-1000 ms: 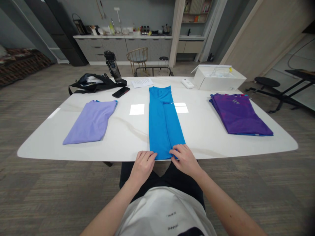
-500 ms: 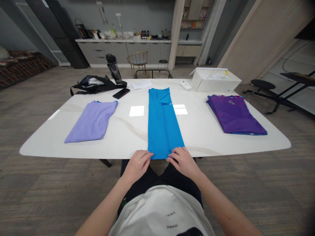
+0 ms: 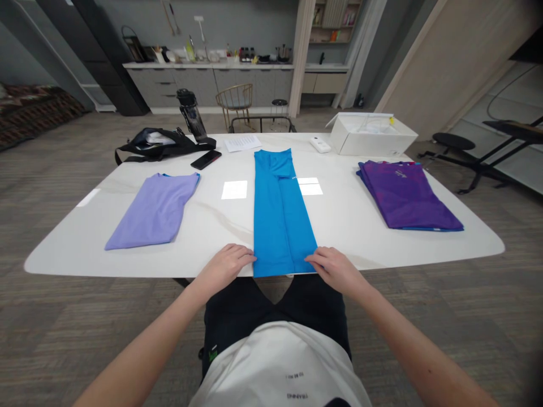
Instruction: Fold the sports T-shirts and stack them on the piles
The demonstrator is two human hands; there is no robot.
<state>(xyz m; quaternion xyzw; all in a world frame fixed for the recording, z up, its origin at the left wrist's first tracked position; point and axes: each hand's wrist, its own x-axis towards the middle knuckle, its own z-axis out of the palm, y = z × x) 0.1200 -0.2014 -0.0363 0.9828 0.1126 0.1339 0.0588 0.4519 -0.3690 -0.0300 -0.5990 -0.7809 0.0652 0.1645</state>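
Note:
A blue shirt [image 3: 275,220] lies folded into a long strip down the middle of the table, its lower end at the front edge. My left hand [image 3: 229,264] has thumb and fingers closed on the strip's left edge near that end. On the opposite side, my right hand [image 3: 336,268] pinches the right edge at about the same height. Left of the strip lies a folded lilac shirt [image 3: 153,210] with a bit of blue showing at its top. A stack of folded shirts, a purple shirt [image 3: 411,195] uppermost with blue beneath, lies to the right.
Along the back of the white table [image 3: 216,237] are a black bag [image 3: 159,145], a dark bottle [image 3: 192,116], a phone [image 3: 206,159], a paper sheet [image 3: 242,143], a small white device [image 3: 319,145] and a white box [image 3: 371,135]. Chairs and a kitchen counter stand beyond.
Both hands have moved apart, from the shirt's lower corners and end to its left and right side edges, slightly farther up. The view has shifted a little.

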